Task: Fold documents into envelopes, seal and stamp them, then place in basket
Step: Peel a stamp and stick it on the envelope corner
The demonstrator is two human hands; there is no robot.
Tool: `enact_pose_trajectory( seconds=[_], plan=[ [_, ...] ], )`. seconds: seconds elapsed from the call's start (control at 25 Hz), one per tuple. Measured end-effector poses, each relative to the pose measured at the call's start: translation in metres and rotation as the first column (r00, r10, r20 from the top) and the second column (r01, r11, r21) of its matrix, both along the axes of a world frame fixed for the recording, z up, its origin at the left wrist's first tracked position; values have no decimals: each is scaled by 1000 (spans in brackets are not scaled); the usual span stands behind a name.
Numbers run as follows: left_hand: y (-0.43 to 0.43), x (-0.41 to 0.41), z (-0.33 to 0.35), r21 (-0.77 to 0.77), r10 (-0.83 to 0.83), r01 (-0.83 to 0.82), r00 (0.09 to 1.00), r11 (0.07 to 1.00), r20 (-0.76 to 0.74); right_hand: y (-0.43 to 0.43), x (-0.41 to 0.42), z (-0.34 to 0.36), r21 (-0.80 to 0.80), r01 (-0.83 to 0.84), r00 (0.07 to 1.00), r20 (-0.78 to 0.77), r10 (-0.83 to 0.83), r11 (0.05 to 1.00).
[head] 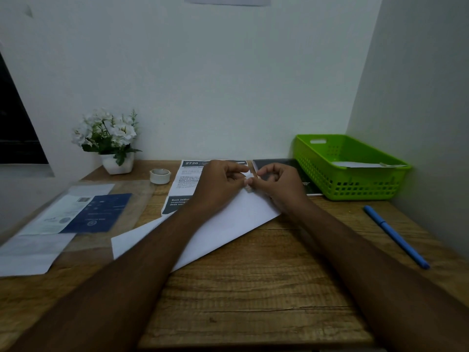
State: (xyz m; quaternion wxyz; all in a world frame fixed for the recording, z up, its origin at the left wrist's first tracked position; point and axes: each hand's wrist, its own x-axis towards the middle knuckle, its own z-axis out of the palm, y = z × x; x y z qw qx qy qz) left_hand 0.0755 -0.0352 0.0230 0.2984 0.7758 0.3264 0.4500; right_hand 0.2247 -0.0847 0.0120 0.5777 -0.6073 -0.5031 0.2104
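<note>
Envelope (228, 224) laid flat, slantwise on table (253, 288), left of green basket (355, 189); far corner, end nearest basket, worked by both hands. Small white piece (248, 177) (stamp or tape, cannot be told) pinched there by left hand (218, 181) and right hand (279, 184); both grips narrow, fingertips closed on piece. Envelope judged light, thin, easily creased, apt to slide on wood; best pinned flat, lifted by long edge. Piece judged flimsy, perhaps sticky; to be held by edges only. White paper item (360, 164) seen inside basket; tape roll (160, 176) well left of basket.
</note>
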Motion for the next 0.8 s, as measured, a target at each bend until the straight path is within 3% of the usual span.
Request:
enact_pose_trajectory(
  seconds=[0.4, 0.8],
  plan=[
    [-1, -4, 3, 26, 44, -44, 999, 999, -5, -6, -2, 1, -114, -193, 974, -146, 175, 975],
    [1, -4, 1, 62, 46, -41, 997, 997, -67, 0, -8, -5, -12, -141, 985, -106, 139, 990]
  ],
)
